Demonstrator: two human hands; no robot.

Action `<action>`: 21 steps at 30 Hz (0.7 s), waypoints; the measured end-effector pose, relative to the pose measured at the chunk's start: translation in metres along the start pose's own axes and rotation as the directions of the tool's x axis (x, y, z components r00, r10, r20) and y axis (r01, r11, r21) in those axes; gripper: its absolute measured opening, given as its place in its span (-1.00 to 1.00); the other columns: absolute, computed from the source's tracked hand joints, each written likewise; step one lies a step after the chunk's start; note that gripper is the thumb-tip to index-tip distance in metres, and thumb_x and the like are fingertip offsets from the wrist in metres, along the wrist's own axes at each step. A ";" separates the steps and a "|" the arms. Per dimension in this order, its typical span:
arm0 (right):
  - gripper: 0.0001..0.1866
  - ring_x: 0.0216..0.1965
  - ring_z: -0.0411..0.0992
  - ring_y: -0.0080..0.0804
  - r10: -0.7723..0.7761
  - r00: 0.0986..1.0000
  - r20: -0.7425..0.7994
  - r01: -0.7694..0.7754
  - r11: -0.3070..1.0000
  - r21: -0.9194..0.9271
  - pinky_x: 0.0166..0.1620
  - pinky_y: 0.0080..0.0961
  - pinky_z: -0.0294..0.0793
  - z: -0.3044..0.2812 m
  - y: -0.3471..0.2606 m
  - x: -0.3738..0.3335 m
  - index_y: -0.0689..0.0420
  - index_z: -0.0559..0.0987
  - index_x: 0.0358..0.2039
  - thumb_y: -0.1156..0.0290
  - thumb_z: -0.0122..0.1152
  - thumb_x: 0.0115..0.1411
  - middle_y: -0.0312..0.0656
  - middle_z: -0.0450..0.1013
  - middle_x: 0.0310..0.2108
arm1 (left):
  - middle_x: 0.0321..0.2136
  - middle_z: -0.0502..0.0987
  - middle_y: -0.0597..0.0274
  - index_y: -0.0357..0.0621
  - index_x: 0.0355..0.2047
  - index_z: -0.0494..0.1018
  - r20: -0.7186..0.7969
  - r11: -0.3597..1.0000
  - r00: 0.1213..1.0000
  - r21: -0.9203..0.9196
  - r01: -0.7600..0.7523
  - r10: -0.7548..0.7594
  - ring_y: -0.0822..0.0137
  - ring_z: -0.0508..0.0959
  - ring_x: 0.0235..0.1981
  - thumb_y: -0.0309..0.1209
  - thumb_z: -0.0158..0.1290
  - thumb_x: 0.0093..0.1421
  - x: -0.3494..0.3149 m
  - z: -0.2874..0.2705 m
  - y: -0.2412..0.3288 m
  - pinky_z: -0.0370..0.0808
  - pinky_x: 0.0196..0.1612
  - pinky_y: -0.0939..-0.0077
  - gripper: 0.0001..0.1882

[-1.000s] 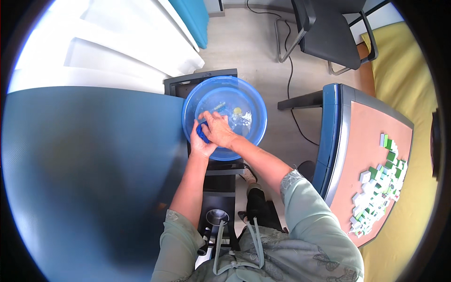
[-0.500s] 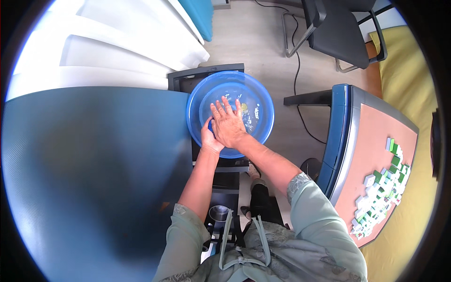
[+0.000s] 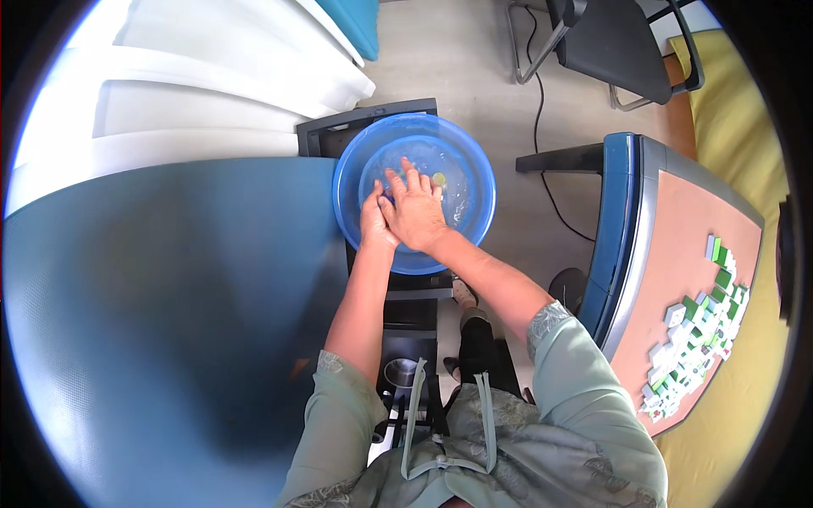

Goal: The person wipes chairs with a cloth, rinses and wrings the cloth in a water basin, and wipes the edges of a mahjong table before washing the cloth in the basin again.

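A round blue plastic basin [image 3: 345, 196] holds some water, and both my hands are over it, close to the water. My left hand [image 3: 374, 218] is palm-up and slightly cupped, partly covered by the other hand. Across its palm lies my right hand [image 3: 415, 213], back up, with its fingers stretched out and a little apart. I see no object held in either hand, though the space between the palms is hidden. A small yellowish round spot [image 3: 439, 179] shows in the basin beyond my right fingertips.
The basin rests on a dark frame [image 3: 318, 138] beside a large blue padded surface [image 3: 169, 296]. A table [image 3: 656, 279] with piled green-and-white mahjong tiles [image 3: 699, 339] stands at the right. Farther off are a black chair [image 3: 614, 51] and a cable [image 3: 538, 110] on the floor.
My right hand has shifted slightly across the left palm, and its fingers have drawn closer together. The water ripples differently, and the whole view has shifted a little.
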State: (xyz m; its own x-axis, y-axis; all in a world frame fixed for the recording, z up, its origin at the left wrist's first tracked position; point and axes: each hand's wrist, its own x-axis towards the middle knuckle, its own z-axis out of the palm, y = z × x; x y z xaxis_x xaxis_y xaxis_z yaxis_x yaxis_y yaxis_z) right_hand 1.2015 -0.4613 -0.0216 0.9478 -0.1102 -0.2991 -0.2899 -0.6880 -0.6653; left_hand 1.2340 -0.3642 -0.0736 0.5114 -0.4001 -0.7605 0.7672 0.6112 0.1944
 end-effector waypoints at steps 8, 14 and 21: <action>-0.53 -0.01 0.37 0.16 0.074 0.988 -0.137 -0.004 0.893 0.451 0.02 -0.06 0.35 0.020 0.020 -0.007 0.18 0.42 0.02 0.09 -0.12 0.29 0.24 0.38 -0.05 | -0.41 0.52 0.16 -0.17 -0.38 0.46 0.161 0.998 0.985 0.005 -0.065 0.063 0.25 0.55 -0.33 -0.24 -0.07 0.21 0.013 -0.019 -0.024 0.51 -0.19 0.41 -0.75; -0.43 -0.21 0.46 0.18 0.401 0.916 0.000 -0.359 0.820 0.446 -0.09 -0.07 0.40 0.009 0.019 -0.004 0.23 0.58 -0.29 -0.02 -0.23 0.32 0.18 0.51 -0.38 | -0.38 0.52 0.17 -0.14 -0.37 0.46 0.056 1.000 0.998 0.017 -0.014 0.013 0.25 0.53 -0.30 -0.21 -0.09 0.22 -0.005 -0.010 -0.034 0.50 -0.18 0.38 -0.73; -0.47 -0.26 0.48 0.16 0.329 0.943 -0.058 -0.297 0.904 0.307 -0.13 -0.05 0.42 -0.014 -0.011 -0.002 0.22 0.60 -0.40 0.06 -0.22 0.31 0.15 0.52 -0.40 | -0.36 0.53 0.21 -0.12 -0.35 0.47 0.017 0.995 0.997 0.069 -0.071 0.070 0.25 0.53 -0.24 -0.17 -0.07 0.19 -0.027 0.025 -0.021 0.47 -0.12 0.35 -0.72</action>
State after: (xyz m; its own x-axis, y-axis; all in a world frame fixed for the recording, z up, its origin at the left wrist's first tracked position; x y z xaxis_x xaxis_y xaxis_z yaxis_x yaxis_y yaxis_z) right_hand 1.2046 -0.4631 -0.0041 0.8056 -0.3717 -0.4614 -0.5843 -0.3689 -0.7229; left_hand 1.2138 -0.3835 -0.0420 0.5700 -0.3679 -0.7346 0.7540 0.5895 0.2898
